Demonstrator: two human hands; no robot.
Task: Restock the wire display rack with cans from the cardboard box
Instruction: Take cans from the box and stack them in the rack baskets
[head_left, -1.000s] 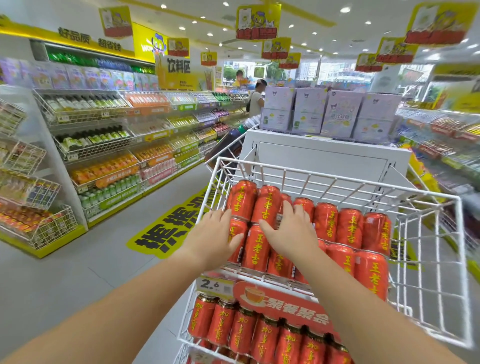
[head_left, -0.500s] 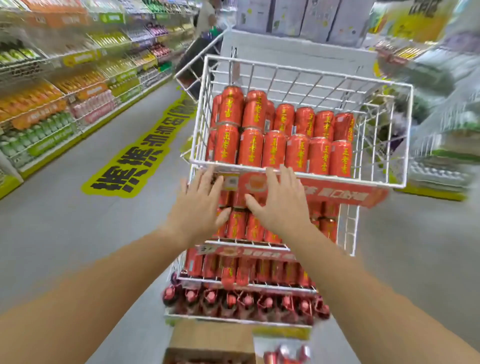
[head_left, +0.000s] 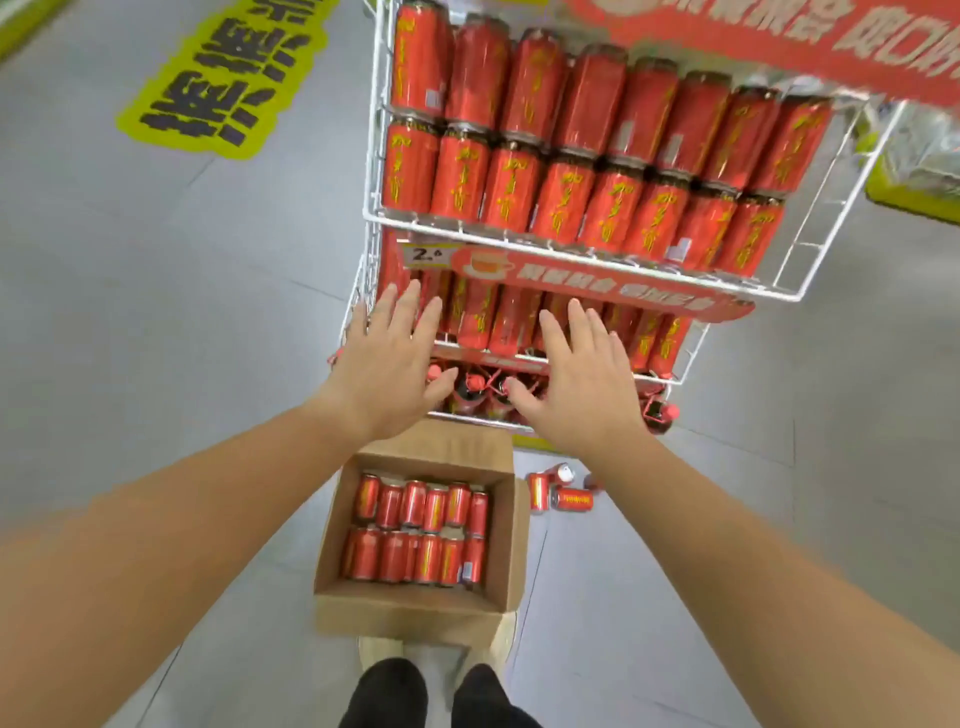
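Wire display rack (head_left: 800, 270) upper tiers look full. Cardboard box (head_left: 511, 545) on floor below, cans (head_left: 421, 530) remain inside. Left hand (head_left: 387, 364), right hand (head_left: 582, 379) spread wide, empty. Restocking seems unfinished.

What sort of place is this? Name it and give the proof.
Most likely a shop aisle. A white wire display rack holds rows of red cans, a price tag hangs on its front rail, and a yellow floor sticker marks the grey floor.

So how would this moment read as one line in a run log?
left hand: open, empty | right hand: open, empty | cardboard box: on floor, holds cans | wire display rack: upper shelves full
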